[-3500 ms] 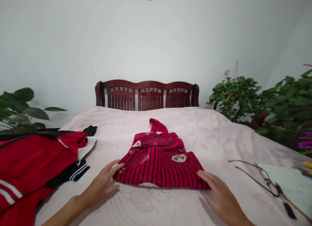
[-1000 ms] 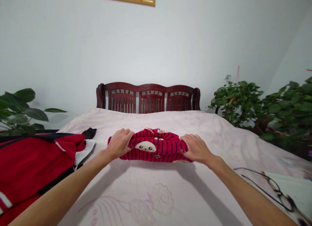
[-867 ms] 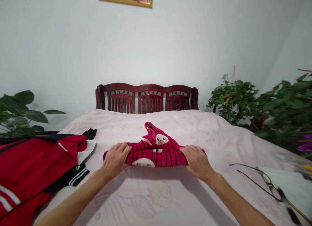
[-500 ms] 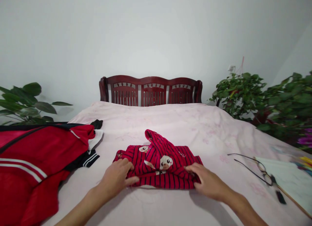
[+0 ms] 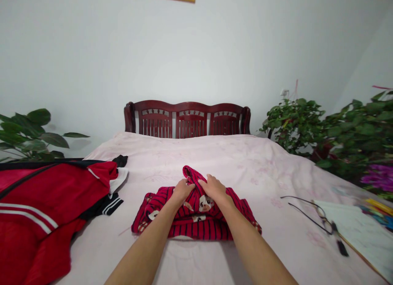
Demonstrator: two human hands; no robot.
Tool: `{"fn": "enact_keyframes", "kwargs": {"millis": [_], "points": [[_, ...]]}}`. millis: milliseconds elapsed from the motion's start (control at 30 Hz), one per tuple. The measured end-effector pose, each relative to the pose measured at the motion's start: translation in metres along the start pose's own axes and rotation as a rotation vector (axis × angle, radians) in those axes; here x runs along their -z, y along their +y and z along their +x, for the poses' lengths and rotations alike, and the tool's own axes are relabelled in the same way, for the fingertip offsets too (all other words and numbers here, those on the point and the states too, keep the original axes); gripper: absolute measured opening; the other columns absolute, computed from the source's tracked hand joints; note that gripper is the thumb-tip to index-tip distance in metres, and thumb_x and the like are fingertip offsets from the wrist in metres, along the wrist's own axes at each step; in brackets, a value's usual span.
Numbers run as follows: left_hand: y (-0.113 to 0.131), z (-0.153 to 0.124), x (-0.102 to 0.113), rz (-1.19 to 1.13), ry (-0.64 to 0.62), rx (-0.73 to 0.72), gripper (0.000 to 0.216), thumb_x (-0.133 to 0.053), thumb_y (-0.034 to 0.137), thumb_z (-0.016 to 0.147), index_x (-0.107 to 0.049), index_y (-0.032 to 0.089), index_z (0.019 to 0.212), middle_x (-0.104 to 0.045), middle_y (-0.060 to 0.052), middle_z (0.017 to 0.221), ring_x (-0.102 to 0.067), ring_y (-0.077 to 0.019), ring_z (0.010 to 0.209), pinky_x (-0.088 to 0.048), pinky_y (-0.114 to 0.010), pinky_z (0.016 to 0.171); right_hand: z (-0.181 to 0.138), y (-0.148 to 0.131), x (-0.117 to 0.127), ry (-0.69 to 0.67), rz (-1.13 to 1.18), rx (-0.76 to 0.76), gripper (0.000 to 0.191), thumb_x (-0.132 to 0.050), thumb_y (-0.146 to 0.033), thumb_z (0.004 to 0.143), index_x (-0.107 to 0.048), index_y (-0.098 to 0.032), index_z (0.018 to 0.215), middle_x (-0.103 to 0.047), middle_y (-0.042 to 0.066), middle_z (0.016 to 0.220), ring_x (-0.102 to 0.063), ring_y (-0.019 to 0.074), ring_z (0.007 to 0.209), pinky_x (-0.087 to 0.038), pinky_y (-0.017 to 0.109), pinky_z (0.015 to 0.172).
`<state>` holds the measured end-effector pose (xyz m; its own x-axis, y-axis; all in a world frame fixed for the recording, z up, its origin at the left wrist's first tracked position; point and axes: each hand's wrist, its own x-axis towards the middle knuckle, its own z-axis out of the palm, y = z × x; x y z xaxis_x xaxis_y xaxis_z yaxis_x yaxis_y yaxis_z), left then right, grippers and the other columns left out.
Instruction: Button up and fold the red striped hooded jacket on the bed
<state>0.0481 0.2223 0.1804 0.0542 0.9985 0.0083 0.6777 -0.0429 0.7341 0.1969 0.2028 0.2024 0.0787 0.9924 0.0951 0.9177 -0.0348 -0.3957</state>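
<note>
A small red hooded garment with dark stripes and white bear faces (image 5: 196, 219) lies folded in the middle of the pink bed (image 5: 215, 162). Both my arms reach over it. My left hand (image 5: 181, 191) and my right hand (image 5: 213, 186) sit side by side at the garment's far edge, fingers closed on the bunched hood that sticks up there. The near half of the garment lies flat under my forearms.
A red, black and white jacket (image 5: 46, 199) is piled at the left of the bed. Spectacles (image 5: 319, 215) and a paper sheet (image 5: 359, 227) lie at the right. A dark wooden headboard (image 5: 187, 120) stands at the back, with potted plants on both sides.
My hands left the garment's near corners and moved together up to its hood at the far edge. The folded garment has stayed in place on the bed.
</note>
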Motion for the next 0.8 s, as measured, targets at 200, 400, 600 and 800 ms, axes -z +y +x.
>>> {"fn": "enact_keyframes", "kwargs": {"millis": [200, 400, 600, 800], "points": [[-0.026, -0.037, 0.003, -0.198, 0.164, -0.012, 0.043, -0.044, 0.025, 0.089, -0.056, 0.015, 0.129, -0.069, -0.010, 0.121, -0.067, -0.0199, 0.105, -0.052, -0.027, 0.087, -0.021, 0.017, -0.002, 0.127, 0.030, -0.017, 0.035, -0.034, -0.023, 0.093, -0.060, -0.023, 0.117, -0.069, 0.008, 0.115, -0.063, 0.0228, 0.107, -0.044, 0.031, 0.084], [-0.049, -0.068, 0.006, -0.075, 0.134, 0.022, 0.038, -0.043, 0.024, 0.087, -0.062, 0.022, 0.120, -0.072, -0.008, 0.111, -0.065, -0.0247, 0.106, -0.050, -0.034, 0.089, -0.041, 0.035, 0.001, 0.210, -0.058, -0.010, 0.042, -0.043, -0.019, 0.088, -0.056, -0.027, 0.126, -0.067, 0.006, 0.115, -0.064, 0.0238, 0.101, -0.045, 0.032, 0.080], [-0.021, -0.061, 0.028, 0.265, 0.213, -0.037, 0.048, -0.043, 0.031, 0.091, -0.052, 0.020, 0.136, -0.057, -0.018, 0.131, -0.055, -0.0312, 0.121, -0.044, -0.040, 0.095, -0.043, 0.038, -0.011, 0.212, -0.060, 0.051, 0.041, -0.047, -0.027, 0.089, -0.059, -0.026, 0.129, -0.062, 0.010, 0.114, -0.061, 0.0258, 0.105, -0.046, 0.033, 0.084], [0.011, -0.037, 0.016, 0.186, 0.209, -0.052, 0.066, -0.056, 0.041, 0.087, -0.037, 0.024, 0.148, -0.050, -0.018, 0.133, -0.057, -0.0307, 0.116, -0.047, -0.036, 0.088, -0.023, 0.033, -0.009, 0.119, 0.348, -0.017, 0.043, -0.041, -0.050, 0.094, -0.064, -0.026, 0.122, -0.067, 0.006, 0.114, -0.060, 0.0212, 0.107, -0.045, 0.031, 0.089]]}}
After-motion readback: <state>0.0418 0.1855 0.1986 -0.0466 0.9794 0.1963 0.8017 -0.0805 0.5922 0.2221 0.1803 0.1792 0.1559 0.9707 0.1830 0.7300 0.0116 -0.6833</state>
